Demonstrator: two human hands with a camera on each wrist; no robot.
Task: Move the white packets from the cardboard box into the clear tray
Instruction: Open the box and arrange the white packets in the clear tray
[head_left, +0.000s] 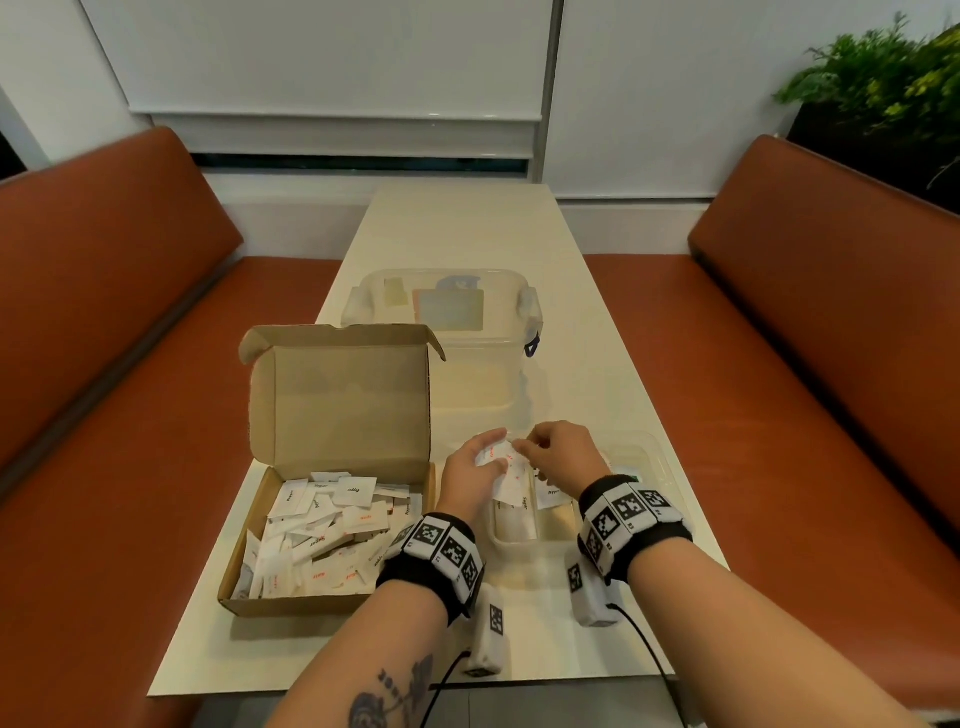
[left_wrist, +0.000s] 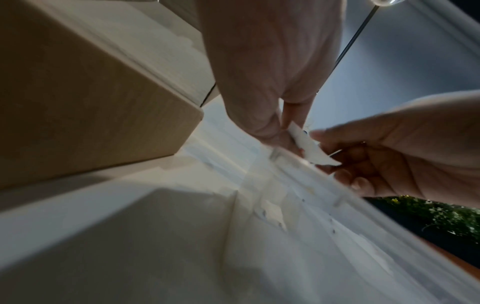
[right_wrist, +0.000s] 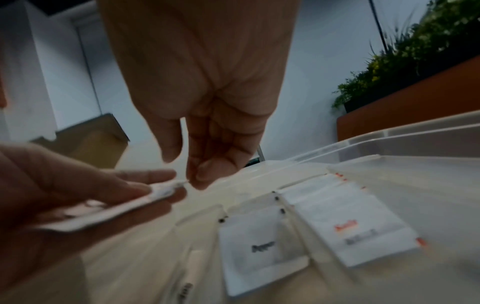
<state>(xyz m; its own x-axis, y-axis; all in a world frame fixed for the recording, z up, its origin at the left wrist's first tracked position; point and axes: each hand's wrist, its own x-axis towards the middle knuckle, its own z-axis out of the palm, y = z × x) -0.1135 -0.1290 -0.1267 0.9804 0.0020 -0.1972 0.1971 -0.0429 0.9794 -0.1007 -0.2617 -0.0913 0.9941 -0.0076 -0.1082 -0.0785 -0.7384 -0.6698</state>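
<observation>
1. Two hands meet above the tray's left end. The left hand (head_left: 475, 475) grips a small stack of packets (head_left: 506, 470) between thumb and fingers; how many is unclear. The right hand (head_left: 558, 454), fingers curled, reaches its fingertips to the stack's edge; whether it pinches a packet is unclear.
2. One table (head_left: 467, 234) carries everything.
3. One lidded bin (head_left: 441, 306) stands behind.
4. One box (head_left: 332, 467), lid up, sits left of the tray, with dozens of loose packets (head_left: 322, 535) inside, too jumbled to count.
5. One tray (head_left: 654, 457), divided, holds several packets (right_wrist: 345, 222) in rows; two labels face up.
</observation>
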